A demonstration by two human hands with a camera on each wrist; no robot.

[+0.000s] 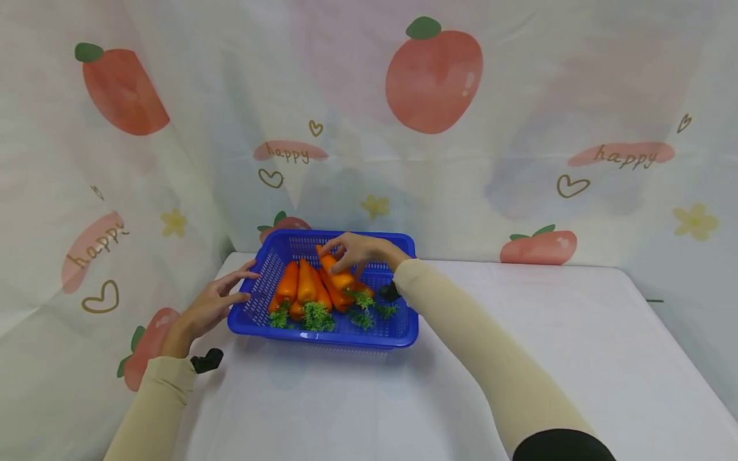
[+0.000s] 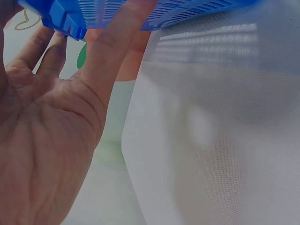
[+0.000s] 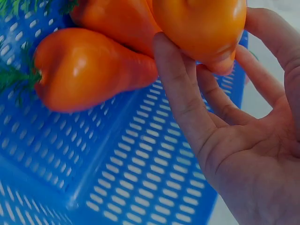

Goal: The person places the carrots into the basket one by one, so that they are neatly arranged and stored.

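A blue perforated plastic basket holds several orange carrots with feathery green tops. My right hand reaches over its back part and grips one carrot, fingers on one side and thumb on the other. That carrot lies over its neighbours in the head view, narrow end toward the back. Beside it, another carrot rests in the basket. At the basket's left side is my left hand, fingers extended to the rim. In the left wrist view its thumb lies against the basket's wall.
The basket stands at the back left of a white-covered table, close to a fabric backdrop printed with fruit and hearts. More fabric hangs along the left side. A black strap piece sits at my left wrist.
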